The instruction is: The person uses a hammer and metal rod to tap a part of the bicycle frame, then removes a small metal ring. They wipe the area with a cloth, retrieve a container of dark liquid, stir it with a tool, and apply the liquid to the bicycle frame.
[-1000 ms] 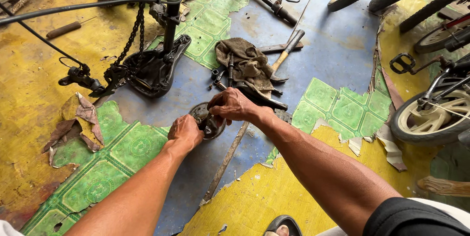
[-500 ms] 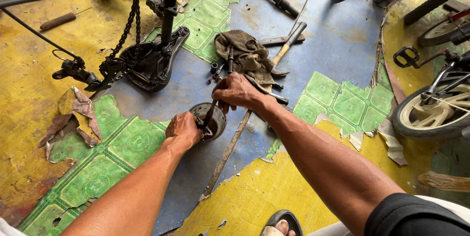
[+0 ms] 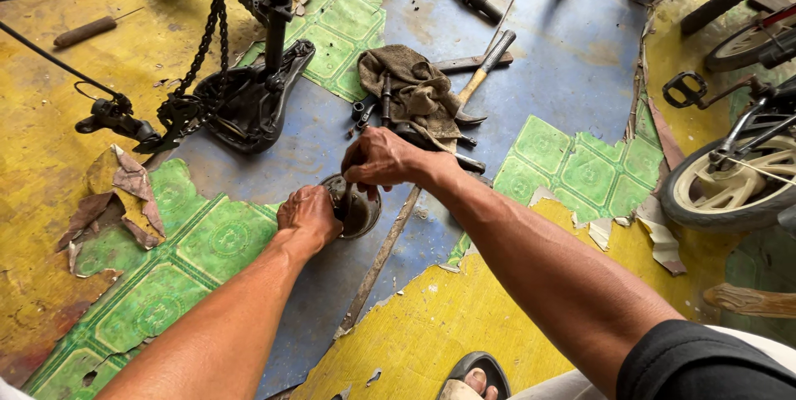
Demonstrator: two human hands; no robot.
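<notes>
A round, dark, greasy metal hub part point(image 3: 361, 211) rests on the worn floor in the middle of the view. My left hand point(image 3: 308, 218) grips its left side. My right hand point(image 3: 383, 160) is closed over its top edge, fingers curled down on it; whether a tool is in that hand is hidden. A long thin metal rod point(image 3: 381, 263) lies on the floor just under the part, running toward me.
An upturned bicycle stands on its black saddle point(image 3: 257, 101), chain point(image 3: 203, 43) hanging. A dirty rag point(image 3: 410, 89), hammer point(image 3: 485, 64) and several small tools lie behind the hands. A small bicycle wheel point(image 3: 730, 189) and pedal point(image 3: 684, 89) are at right. My sandalled foot point(image 3: 477, 375) is below.
My right hand came down from the tall tool it held above the part and now sits low on the part's top. My left hand stayed on the part.
</notes>
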